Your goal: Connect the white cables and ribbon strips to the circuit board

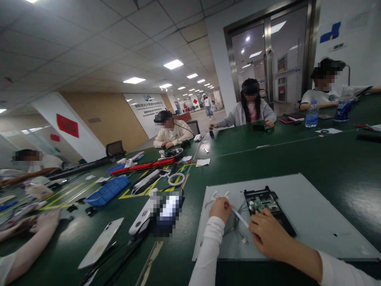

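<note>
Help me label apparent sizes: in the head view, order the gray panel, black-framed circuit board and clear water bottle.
1. Gray panel, by far.
2. Black-framed circuit board, partly behind the right hand.
3. Clear water bottle, farther away.

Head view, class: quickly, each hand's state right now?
Left hand: closed, holding a white strip near one end.
Right hand: closed, holding the strip's other end.

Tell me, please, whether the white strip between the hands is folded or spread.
Spread, at least where visible: the white strip runs straight between the left hand and right hand.
</note>
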`<state>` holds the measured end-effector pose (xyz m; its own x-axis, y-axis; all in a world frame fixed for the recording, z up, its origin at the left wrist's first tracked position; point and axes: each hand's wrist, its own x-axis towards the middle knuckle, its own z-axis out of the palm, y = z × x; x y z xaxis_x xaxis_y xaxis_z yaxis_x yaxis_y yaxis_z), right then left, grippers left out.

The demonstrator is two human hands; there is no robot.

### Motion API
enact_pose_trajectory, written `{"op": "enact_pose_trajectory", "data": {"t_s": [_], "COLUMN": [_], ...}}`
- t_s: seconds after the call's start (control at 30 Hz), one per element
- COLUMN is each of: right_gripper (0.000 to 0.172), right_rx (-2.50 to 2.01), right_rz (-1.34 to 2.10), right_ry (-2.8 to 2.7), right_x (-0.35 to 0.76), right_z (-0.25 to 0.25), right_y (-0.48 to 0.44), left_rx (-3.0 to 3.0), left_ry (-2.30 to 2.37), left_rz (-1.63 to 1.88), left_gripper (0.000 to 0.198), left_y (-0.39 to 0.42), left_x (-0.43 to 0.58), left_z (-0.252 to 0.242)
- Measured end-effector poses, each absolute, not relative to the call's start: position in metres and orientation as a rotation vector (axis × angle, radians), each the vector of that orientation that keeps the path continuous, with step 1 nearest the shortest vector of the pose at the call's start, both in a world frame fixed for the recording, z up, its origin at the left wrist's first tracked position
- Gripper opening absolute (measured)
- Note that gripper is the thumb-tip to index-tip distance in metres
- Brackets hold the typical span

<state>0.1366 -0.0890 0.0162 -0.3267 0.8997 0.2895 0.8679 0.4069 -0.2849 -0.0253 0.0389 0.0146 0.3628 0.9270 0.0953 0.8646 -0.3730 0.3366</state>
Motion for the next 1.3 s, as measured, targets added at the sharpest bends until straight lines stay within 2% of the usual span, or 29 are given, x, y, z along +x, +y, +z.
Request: {"op": "enact_pose_trajectory", "data": {"t_s": [0.33, 0.63, 1.3], "right_gripper": [0.015, 0.037, 0.019], "right_rx": [-1.513, -1.571, -1.512], "right_rz": [0.127, 0.008, 0.026], "right_ry": [-2.278, -2.352, -2.41], "right_x": [0.138, 0.128, 0.133], "right_z": [0.018, 0.012, 0.017], "right_y": [-0.091, -0.08, -0.088], "left_rx": [2.391, 2.385, 2.391], "left_ry": [1.641, 1.63, 1.58], "left_rz": [0.364, 0.385, 0.379], "left_gripper": [0.005, 0.003, 0.014], "left_y": [0.044, 0.041, 0.037], "left_x": [-0.028, -0.025, -0.027], "left_z": [0.01, 0.012, 0.016]}}
